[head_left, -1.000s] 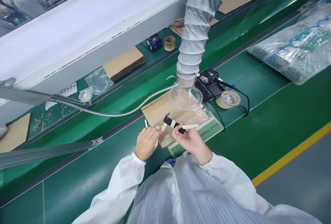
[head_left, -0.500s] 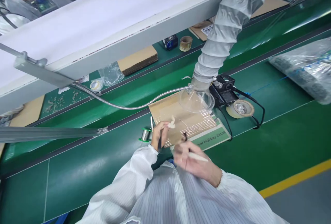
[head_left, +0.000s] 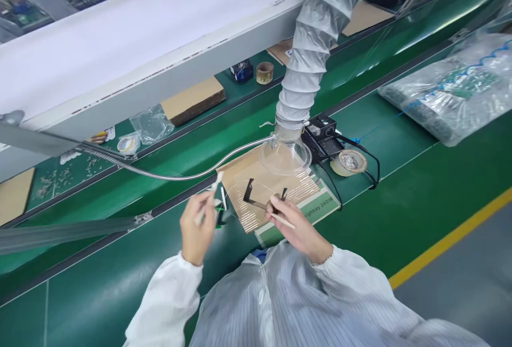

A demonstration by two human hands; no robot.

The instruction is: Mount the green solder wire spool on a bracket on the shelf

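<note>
My left hand (head_left: 198, 225) is raised over the green worktop on the left, its fingers pinched on a crumpled whitish strip (head_left: 218, 180). Held in my right hand (head_left: 302, 229) is a dark angular bracket (head_left: 248, 192) with upturned ends; a brownish rounded part sits on it by my fingertips. The same hand also grips a thin pale stick (head_left: 283, 221). Beneath both lies a cardboard sheet (head_left: 236, 168) with rows of thin shiny pieces (head_left: 250, 220) along its edges. A solder wire spool (head_left: 220, 216) is partly hidden behind my left hand.
A clear fume hood (head_left: 286, 157) on a grey duct (head_left: 302, 69) hangs over the cardboard. To its right stand a black soldering station (head_left: 324, 139) and a tub of metal shavings (head_left: 349, 163). A plastic-wrapped bundle (head_left: 452, 96) lies farther right. A flexible metal hose (head_left: 192, 177) crosses the left.
My left hand has moved left, away from my right hand, with the whitish strip. The bracket now shows clearly in my right hand, held over the cardboard. The whole view has shifted.
</note>
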